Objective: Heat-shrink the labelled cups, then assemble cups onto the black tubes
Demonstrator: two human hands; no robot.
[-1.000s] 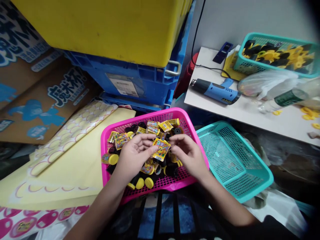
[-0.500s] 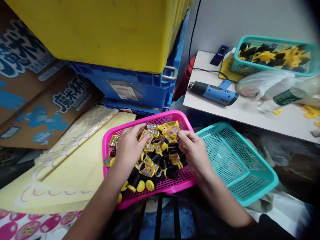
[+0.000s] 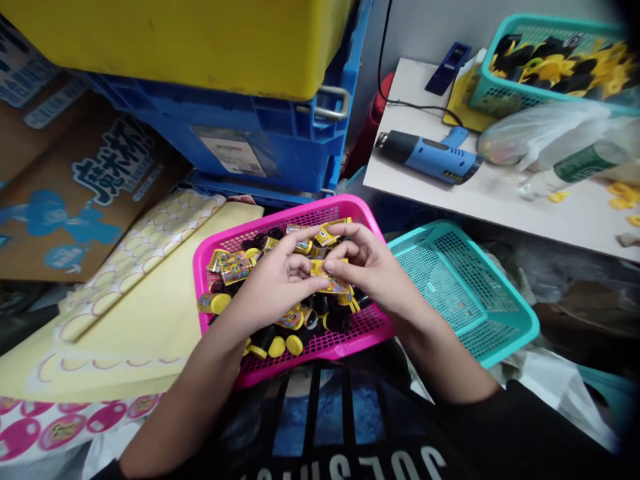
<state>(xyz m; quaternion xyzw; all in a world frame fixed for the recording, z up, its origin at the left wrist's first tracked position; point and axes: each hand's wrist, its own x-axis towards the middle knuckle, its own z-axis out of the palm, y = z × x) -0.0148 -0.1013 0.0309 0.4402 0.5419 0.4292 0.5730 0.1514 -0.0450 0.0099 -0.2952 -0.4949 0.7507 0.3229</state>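
Above the pink basket [image 3: 367,212], my two hands have come together over a flat yellow printed label sleeve [image 3: 330,275]. My right hand [image 3: 373,270] pinches it between thumb and curled fingers. From the other side my left hand [image 3: 273,283] is closed at its edge, the thumb pressed toward the sleeve. Part of the sleeve is hidden behind the fingers. In the basket below lie more printed sleeves [image 3: 235,268] and several black pieces with yellow caps [image 3: 294,345], heaped together.
A turquoise basket [image 3: 523,320] stands to the right. On the white table are a blue heat gun [image 3: 435,157], a plastic bottle [image 3: 570,170] and a turquoise basket of black and yellow parts [image 3: 493,93]. Stacked blue crates [image 3: 295,150] rise behind; a cardboard box [image 3: 95,220] is left.
My left hand has moved right to meet my right hand, and both now touch the sleeve. The sleeve has come lower and nearer to me. The view has shifted slightly.
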